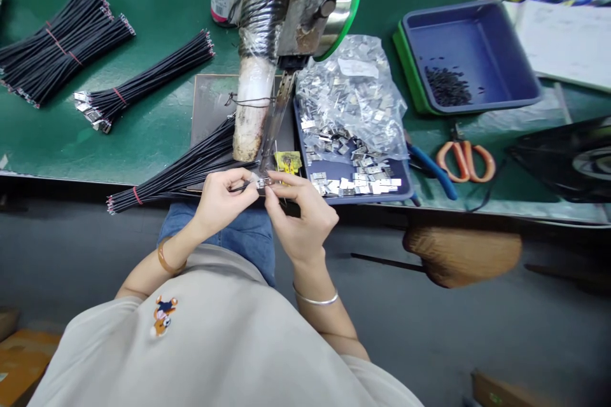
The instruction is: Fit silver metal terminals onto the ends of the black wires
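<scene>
At the bench edge, my left hand [223, 199] is closed in a pinch on the end of a black cable [239, 187]. My right hand [304, 213] pinches a small silver metal connector [263, 183], which meets the cable end between my fingertips. Whether the two are joined cannot be made out. A banded bundle of black cables [179, 168] lies to the left of my hands. Just above them are the tip of a soldering iron [274, 133] and a small yellow piece [288, 162]. Loose metal connectors [356, 184] lie in a blue tray [407, 187] at the right.
A wrapped duct [252, 95] and a metal arm with a solder reel [338, 22] stand over the work spot. Orange-handled scissors [465, 162], blue-handled pliers [432, 168] and a blue bin [477, 25] lie right. More cable bundles [62, 44] lie left.
</scene>
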The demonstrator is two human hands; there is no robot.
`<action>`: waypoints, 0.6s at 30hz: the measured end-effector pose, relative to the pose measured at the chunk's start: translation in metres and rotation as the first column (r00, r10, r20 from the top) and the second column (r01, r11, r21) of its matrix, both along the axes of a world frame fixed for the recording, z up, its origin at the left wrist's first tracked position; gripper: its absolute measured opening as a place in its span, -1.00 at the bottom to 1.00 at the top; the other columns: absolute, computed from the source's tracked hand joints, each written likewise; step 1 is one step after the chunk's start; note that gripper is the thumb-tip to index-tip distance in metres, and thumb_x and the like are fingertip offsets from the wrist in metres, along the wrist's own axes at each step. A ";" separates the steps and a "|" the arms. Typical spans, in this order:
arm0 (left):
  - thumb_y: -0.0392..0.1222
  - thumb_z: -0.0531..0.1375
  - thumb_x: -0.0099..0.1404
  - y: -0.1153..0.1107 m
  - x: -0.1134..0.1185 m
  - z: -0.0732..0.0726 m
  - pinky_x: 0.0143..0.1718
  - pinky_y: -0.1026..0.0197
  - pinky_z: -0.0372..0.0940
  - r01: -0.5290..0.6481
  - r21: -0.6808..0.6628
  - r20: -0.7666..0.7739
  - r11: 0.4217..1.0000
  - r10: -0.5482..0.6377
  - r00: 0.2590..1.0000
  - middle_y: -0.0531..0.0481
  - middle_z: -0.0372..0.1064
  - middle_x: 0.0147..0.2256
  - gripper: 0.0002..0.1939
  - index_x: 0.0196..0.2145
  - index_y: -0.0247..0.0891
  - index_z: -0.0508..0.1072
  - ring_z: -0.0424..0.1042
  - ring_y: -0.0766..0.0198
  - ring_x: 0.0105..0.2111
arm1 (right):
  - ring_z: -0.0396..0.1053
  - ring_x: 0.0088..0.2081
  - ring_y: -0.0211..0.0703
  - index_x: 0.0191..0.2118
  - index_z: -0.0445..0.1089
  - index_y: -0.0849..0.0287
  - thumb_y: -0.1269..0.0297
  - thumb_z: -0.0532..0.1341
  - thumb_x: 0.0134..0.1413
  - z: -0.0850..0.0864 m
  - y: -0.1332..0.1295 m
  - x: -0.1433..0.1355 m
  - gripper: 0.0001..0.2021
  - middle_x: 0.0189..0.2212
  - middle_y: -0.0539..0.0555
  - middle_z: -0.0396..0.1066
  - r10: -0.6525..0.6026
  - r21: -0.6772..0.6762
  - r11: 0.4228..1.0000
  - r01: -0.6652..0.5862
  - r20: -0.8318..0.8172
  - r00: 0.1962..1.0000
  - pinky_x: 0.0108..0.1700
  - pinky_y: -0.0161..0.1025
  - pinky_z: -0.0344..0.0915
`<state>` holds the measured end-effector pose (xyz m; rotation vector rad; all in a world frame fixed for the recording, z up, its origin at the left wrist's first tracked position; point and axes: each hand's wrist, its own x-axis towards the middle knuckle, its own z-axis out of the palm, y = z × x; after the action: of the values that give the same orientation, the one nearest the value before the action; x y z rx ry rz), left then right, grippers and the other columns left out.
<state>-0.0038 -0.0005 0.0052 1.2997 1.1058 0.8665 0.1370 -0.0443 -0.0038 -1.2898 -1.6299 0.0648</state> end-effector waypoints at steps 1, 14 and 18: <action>-0.12 0.24 0.10 0.001 -0.001 0.001 -0.56 0.32 -0.19 0.018 -0.011 0.013 1.000 -0.018 1.000 0.18 -0.07 -0.64 -0.80 -0.48 -0.34 0.48 -0.12 0.47 -0.59 | 0.62 -0.19 -0.14 -0.27 0.39 0.06 0.47 0.26 0.20 -0.001 -0.001 0.001 -0.87 -0.20 0.07 0.63 0.010 0.004 1.000 -0.010 0.014 1.000 -0.16 -0.22 0.55; -0.20 0.24 0.21 -0.005 -0.022 0.013 -0.41 0.34 0.25 0.279 0.087 0.064 0.956 -0.284 0.957 0.03 0.38 -0.51 -0.87 -0.38 -0.34 0.51 0.29 0.40 -0.51 | 0.31 -0.66 -0.36 -0.32 0.28 0.08 0.15 0.23 0.28 -0.004 0.000 0.003 -0.81 -0.59 -0.17 0.33 0.057 -0.305 0.931 -0.199 -0.418 0.907 -0.61 -0.41 0.26; -0.14 0.24 0.24 -0.007 -0.021 0.007 -0.52 0.35 0.18 0.240 0.028 0.134 0.970 -0.241 0.961 0.06 0.30 -0.59 -0.79 -0.34 -0.37 0.54 0.24 0.42 -0.60 | 0.22 -0.70 -0.38 -0.29 0.35 0.10 0.13 0.22 0.29 0.000 -0.004 0.005 -0.82 -0.65 -0.18 0.30 -0.044 -0.272 0.961 -0.041 -0.297 0.954 -0.64 -0.41 0.15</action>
<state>-0.0251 -0.0077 0.0124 1.3321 0.8172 0.7674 0.1421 -0.0485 -0.0038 -1.4124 -1.3891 0.4810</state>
